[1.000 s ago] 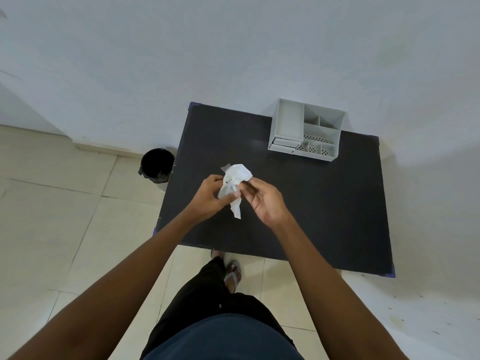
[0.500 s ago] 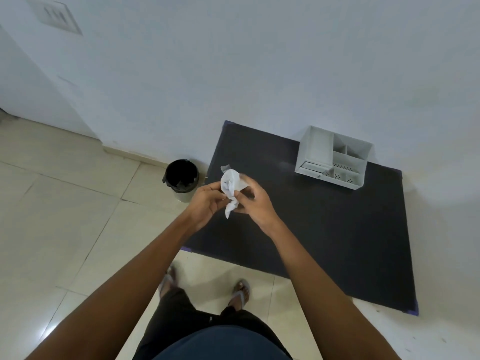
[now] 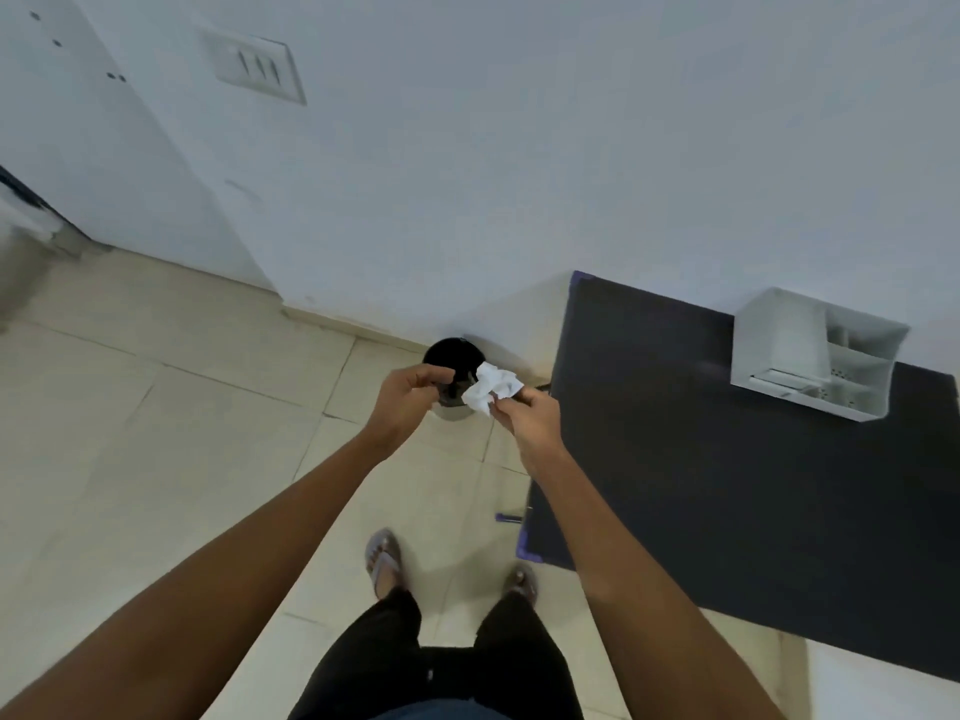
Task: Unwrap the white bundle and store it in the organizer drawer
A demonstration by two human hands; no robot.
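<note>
Two hands: both are held out over the floor, left of the table [image 3: 727,485].
Right hand [image 3: 530,418]: closed in a pinch on the lower edge of the white bundle [image 3: 491,387].
Left hand [image 3: 410,397]: fingers are curled inward, just beside the bundle; whether anything is held cannot be told.
Bundle position: held in the air directly above the black bin [image 3: 449,358] (crumpled, partly opened).
Bundle axis: the long axis is seen running diagonally, lower-left to upper-right.
Organizer [image 3: 815,356]: seated on the table's far edge by the wall, well apart from the bundle.
</note>
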